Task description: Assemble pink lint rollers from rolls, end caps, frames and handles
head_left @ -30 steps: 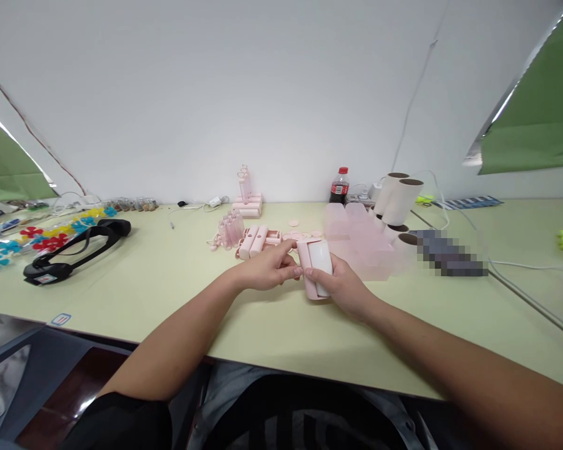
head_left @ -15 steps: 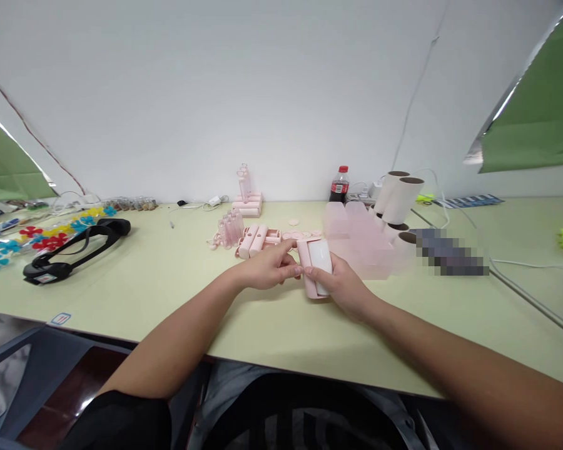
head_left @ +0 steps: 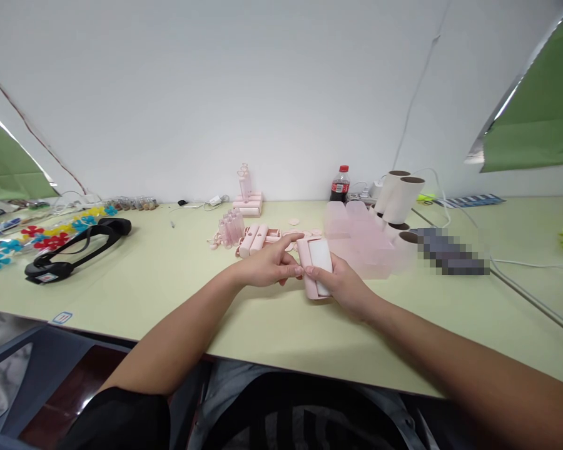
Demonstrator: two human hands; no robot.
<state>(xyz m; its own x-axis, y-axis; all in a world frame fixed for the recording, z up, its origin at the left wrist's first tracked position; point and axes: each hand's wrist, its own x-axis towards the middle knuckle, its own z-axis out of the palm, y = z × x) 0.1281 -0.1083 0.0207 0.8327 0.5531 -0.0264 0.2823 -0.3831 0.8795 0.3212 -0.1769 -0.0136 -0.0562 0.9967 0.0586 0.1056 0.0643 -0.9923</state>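
Note:
A pink plastic case with a white face is held above the front part of the table, slightly tilted. My right hand grips it from the right, thumb across the white face and fingers behind, out of sight. My left hand is at its left side, index finger stretched to the top corner and thumb against the left edge. Behind my left hand lie pink case parts, with small pink discs near them. Several clear pink tubes stand just left of those parts.
Translucent pink boxes sit to the right, beside white cardboard tubes. A cola bottle stands by the wall. Further right lies a blurred dark object. At left are a black headset strap and colourful flower pieces.
My left index finger has straightened a little along the case's top corner. The case has turned slightly, and its white face shows less shine. My right hand keeps its grip.

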